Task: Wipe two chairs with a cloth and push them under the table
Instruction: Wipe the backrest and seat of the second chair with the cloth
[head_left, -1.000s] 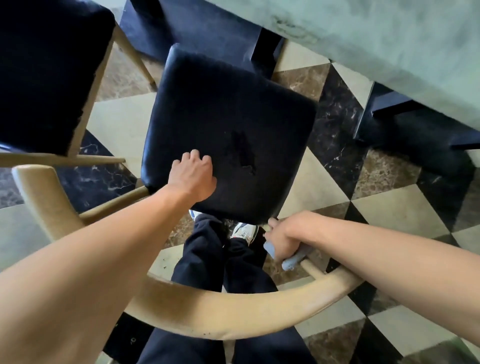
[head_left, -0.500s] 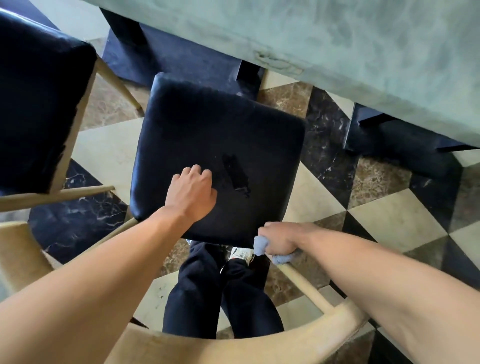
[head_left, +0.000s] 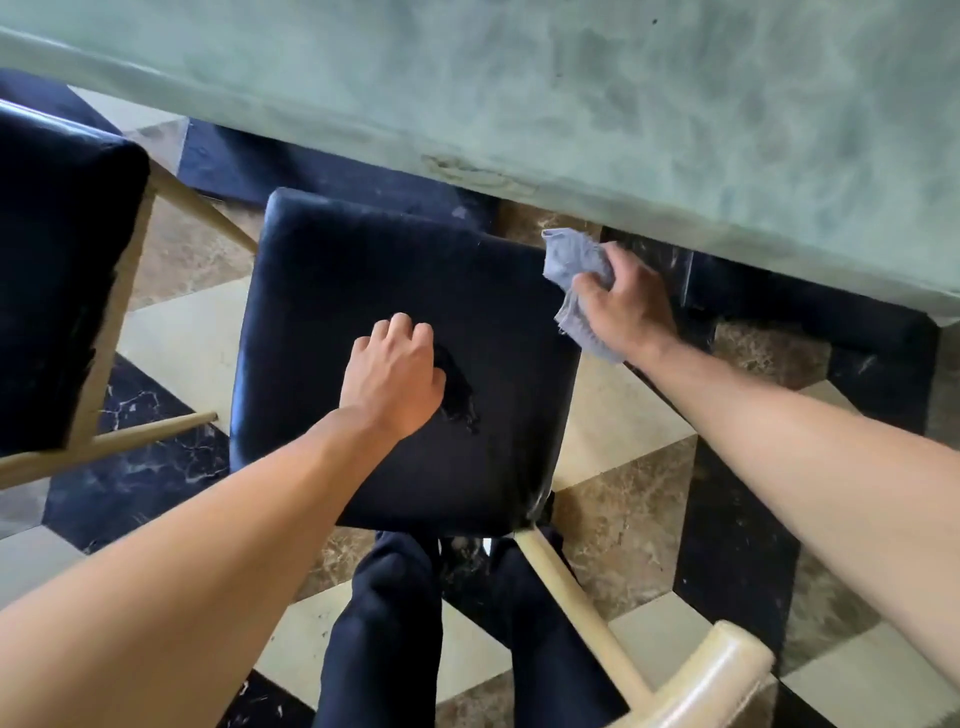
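Note:
A chair with a black cushioned seat (head_left: 363, 291) and pale wooden frame stands in front of me, its front edge near the table. My left hand (head_left: 395, 374) rests on the seat's middle with fingers curled, beside a torn patch (head_left: 460, 395). My right hand (head_left: 623, 306) grips a crumpled blue-grey cloth (head_left: 574, 265) at the seat's far right corner. A second black-seated chair (head_left: 57, 280) stands to the left.
The grey-green marbled table (head_left: 623, 104) fills the top, its dark base (head_left: 810, 322) behind the chairs. The chair's curved wooden backrest (head_left: 722, 670) sits at lower right. My dark-trousered legs (head_left: 384, 634) stand behind the seat on a checkered marble floor.
My right hand left the rear leg of the chair and carried the cloth up to the seat's far right corner. The view shifted toward the table; my left hand stayed on the seat.

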